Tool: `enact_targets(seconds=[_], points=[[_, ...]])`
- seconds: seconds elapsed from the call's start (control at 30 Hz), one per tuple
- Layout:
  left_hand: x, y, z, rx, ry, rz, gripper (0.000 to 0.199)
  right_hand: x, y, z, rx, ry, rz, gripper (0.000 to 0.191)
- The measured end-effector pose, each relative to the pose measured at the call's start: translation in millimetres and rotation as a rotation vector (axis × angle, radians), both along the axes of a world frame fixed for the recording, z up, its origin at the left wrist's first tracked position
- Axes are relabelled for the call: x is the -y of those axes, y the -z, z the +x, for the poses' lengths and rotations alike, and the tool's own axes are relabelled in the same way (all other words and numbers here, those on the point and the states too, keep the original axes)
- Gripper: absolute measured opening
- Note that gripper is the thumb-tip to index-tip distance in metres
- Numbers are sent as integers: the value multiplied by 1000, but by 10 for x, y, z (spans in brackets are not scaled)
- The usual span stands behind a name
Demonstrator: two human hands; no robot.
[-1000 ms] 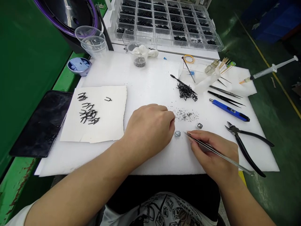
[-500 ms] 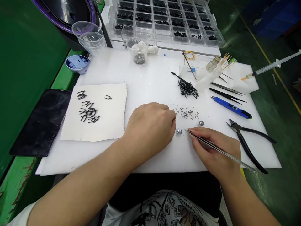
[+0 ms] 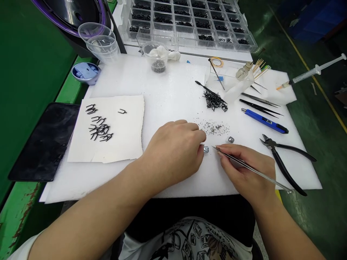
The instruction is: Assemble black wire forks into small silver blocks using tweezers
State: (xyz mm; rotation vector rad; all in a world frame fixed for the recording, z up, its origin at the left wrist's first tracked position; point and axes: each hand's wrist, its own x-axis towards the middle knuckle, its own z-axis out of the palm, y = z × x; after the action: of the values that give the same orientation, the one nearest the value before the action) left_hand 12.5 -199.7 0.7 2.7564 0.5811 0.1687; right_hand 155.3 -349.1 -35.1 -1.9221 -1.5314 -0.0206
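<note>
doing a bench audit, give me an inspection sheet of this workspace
surface: white foam sheet on a green bench, dark specks scattered on it
job's things: long tweezers, tips near a small metal piece; second metal piece nearby; tangle of black forked parts; more on a paper sheet
clutter: compartment tray of black parts, clear cups, side cutters, blue tool, syringe
grippers: left hand curled beside the small metal piece; right hand holds the tweezers
cables: nothing seen
surroundings: dark tablet left of the foam; green floor with a yellow line
</note>
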Motion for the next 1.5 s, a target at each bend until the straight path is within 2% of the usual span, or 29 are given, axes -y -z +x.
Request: enact_targets(seconds=[0.17, 0.53, 1.33, 1.5], points=[[29, -21, -21, -52, 65, -59, 20, -4, 9, 3, -2, 2, -7, 15], [29, 20, -20, -33, 70, -36, 13, -4, 13, 8, -30, 9, -12, 15], [17, 70, -8, -37, 84, -31, 12, -17, 9, 20, -25, -26, -10, 14], [23, 95, 19, -27, 90, -48, 11, 20, 18, 16, -55, -15, 42, 16]])
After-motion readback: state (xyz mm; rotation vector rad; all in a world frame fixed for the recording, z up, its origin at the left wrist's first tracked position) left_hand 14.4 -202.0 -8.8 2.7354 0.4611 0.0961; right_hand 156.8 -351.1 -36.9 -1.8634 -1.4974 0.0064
